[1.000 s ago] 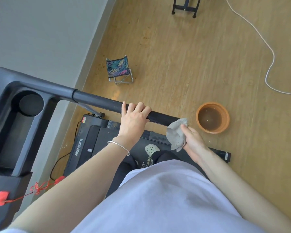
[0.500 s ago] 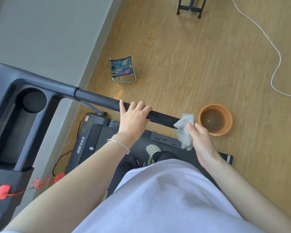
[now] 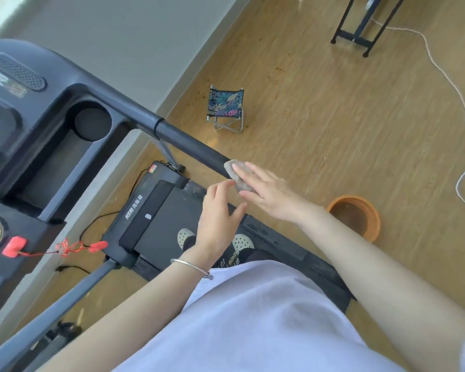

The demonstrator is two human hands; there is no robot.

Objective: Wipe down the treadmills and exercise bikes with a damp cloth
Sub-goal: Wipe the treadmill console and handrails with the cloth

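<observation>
1 s ago my left hand (image 3: pixel 220 210) was wrapped round the rail (image 3: pixel 188 145), and my right hand (image 3: pixel 269 194) pinched the cloth (image 3: pixel 242 185) just off the rail's near end. at 0.5 s the grip was the same, with the cloth at the rail tip on the basin (image 3: pixel 355 218) side. now both hands have changed.

the left hand has let go. it hangs free below the rail, above the treadmill (image 3: pixel 156 218) deck, fingers loosely spread, holding nothing and touching nothing that i can see.

the right hand has gone from a pinch to a flat press. its fingers lie straight, slightly fanned, over the cloth. the cloth is bunched on top of the rail at its lower end, with only grey edges showing round the fingers. whether the thumb hooks under the rail i cannot tell.

i read this as the start of a wiping stroke on this rail. the stretch the left hand covered is now bare, so the whole black length up to the console (image 3: pixel 46 84) is free for the cloth. i cannot judge damp from dry on it.

the basin stands on the floor to the right, apart from both hands, with water in it. the console, the deck and any bikes look left to do. no bike is in view.
</observation>
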